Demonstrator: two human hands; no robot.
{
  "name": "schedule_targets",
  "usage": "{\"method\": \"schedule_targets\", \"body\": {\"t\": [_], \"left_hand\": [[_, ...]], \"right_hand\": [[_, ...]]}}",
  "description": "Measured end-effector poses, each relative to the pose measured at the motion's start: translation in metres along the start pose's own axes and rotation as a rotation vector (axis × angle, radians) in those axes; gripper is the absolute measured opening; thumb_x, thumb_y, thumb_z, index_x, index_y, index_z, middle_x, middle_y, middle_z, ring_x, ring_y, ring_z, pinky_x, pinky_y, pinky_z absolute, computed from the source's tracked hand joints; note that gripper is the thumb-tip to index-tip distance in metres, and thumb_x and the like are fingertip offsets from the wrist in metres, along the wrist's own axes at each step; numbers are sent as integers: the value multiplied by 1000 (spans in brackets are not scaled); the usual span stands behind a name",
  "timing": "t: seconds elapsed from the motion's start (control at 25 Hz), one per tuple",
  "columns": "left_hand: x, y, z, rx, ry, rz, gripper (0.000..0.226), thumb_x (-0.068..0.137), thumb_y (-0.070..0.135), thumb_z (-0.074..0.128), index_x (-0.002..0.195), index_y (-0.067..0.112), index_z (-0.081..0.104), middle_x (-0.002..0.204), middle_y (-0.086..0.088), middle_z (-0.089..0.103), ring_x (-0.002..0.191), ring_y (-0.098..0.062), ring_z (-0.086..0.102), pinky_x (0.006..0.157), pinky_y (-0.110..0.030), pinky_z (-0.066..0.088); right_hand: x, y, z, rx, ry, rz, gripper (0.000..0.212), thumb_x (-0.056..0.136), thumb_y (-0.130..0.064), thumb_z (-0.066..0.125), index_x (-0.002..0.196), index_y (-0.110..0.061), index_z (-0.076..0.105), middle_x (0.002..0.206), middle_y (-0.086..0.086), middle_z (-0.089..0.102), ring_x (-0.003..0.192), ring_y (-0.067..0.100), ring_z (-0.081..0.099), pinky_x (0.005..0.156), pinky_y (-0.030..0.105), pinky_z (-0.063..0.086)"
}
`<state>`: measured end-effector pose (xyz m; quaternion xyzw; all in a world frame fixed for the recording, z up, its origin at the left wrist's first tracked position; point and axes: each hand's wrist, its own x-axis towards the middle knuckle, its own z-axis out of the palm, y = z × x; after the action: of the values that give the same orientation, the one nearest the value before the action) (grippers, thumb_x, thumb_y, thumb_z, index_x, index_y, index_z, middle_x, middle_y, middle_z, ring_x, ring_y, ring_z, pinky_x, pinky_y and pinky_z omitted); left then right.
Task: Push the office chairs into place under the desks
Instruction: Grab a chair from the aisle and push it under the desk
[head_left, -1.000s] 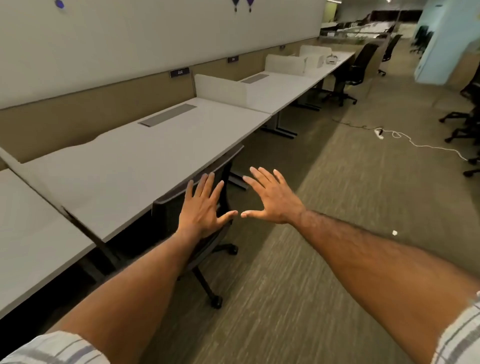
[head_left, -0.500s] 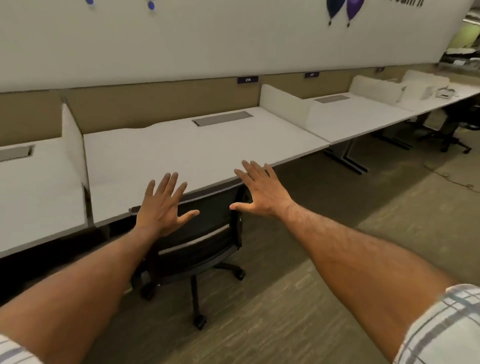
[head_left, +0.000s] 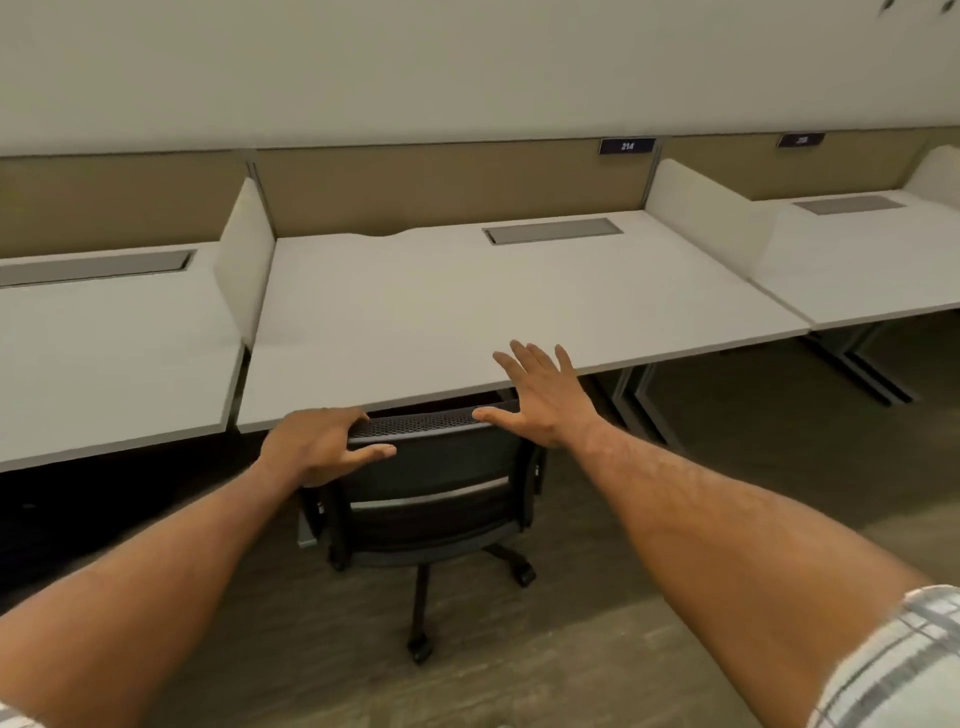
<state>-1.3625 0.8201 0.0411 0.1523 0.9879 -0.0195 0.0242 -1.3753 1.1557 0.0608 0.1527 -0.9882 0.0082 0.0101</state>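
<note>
Chair (head_left: 431, 499) at desk (head_left: 467, 312) edge; L hand (head_left: 317, 444) atop

My 2 arms reach forward, forearms bare. My left hand (head_left: 319, 447) curls its fingers (head_left: 337, 415) over the left end of the chair (head_left: 431, 467) top; my right hand (head_left: 543, 402) hovers flat, fingers spread, at its right end.

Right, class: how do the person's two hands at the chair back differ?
The left hand curls its fingers over the chair back; the right hand has its fingers straight and spread. The left hand is at the left end, the right hand at the right end. Both are at its top edge.
</note>
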Motion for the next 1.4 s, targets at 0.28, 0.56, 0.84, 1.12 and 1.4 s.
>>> {"method": "schedule_targets", "body": {"t": [0.28,0.56,0.84,1.12,1.4], "left_hand": [[36,6,-7,-71,-126,60,110,60,107,9,126,36,61,109,11,71,88,-9,60,70,-31,42],[37,56,-9,-101,-145,2,118,57,109,10,131,31,61,110,9,72,90,-10,63,77,-33,52],[35,116,-6,-64,-118,-90,112,56,110,11,125,38,62,98,16,69,80,-2,60,65,-28,43],[57,172,-6,-80,-69,-99,112,58,109,15,128,36,63,98,13,69,80,-5,60,62,-28,40],[117,187,-6,-158,-50,-13,114,59,108,13,124,31,66,102,9,73,86,-11,63,73,-33,50]], "right_hand": [[35,39,33,161,-36,-88,93,59,-111,25,75,-25,58,67,-9,60,62,11,56,58,35,41],[33,83,36,231,-72,-149,96,57,-111,32,68,-18,54,63,-3,56,57,13,50,57,33,38],[6,130,37,267,-24,-189,76,88,-87,39,69,-16,59,67,-1,60,62,14,56,63,35,43],[1,192,37,206,25,-208,72,94,-78,40,75,-13,65,67,1,64,64,17,61,65,37,51],[24,241,37,194,64,-155,60,96,-71,44,72,-19,62,64,-3,60,61,14,57,58,34,50]]}}
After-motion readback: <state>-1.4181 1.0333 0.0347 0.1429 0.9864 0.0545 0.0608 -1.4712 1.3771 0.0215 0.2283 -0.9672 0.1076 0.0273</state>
